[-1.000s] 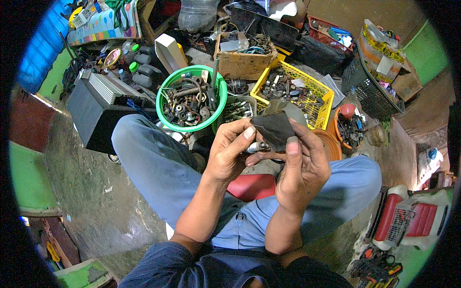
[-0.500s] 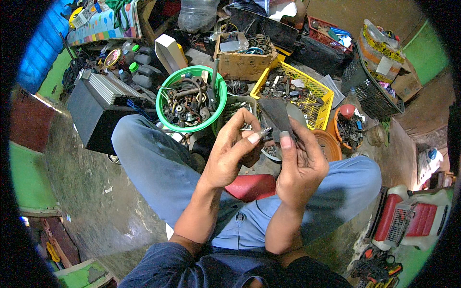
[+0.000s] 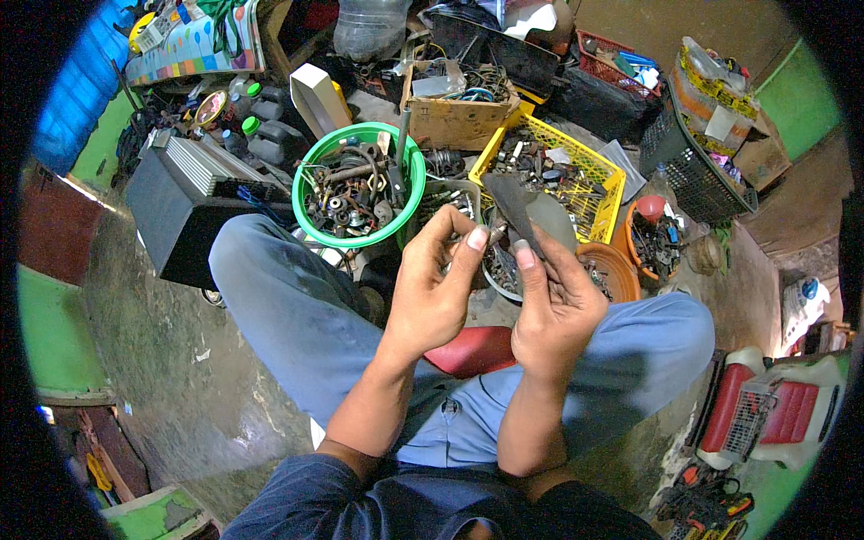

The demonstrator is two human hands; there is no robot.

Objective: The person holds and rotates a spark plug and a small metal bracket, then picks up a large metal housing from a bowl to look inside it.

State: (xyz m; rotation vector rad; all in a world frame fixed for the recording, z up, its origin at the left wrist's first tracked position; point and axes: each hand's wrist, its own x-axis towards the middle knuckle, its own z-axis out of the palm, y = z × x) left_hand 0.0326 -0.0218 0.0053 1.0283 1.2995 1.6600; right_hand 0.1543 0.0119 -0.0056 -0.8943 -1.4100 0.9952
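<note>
My left hand (image 3: 435, 292) is raised over my lap, thumb and bent fingers pinching a small metal part (image 3: 496, 235). Only its tip shows; the fingers hide the rest, so its kind is unclear. Facing it, my right hand (image 3: 560, 310) grips a stiff, dark grey strip (image 3: 513, 205) that looks like folded sandpaper. The strip slants up and away from the right thumb, close beside the metal part; whether they touch I cannot tell. Beneath the hands, a red padded piece (image 3: 470, 349) lies between my legs.
Beyond my knees stand a green basin (image 3: 301, 205) of metal parts, a yellow crate (image 3: 617, 191) of small pieces, and orange tubs (image 3: 621, 263). Behind them is a cardboard box (image 3: 459, 124) with wires. A black case (image 3: 171, 216) stands left; a red-and-white padded object (image 3: 783, 409) lies right.
Both hands have shifted slightly. The metal part's tip has turned upward and shows less between the left fingers. The dark strip now appears narrower, turned more edge-on.
</note>
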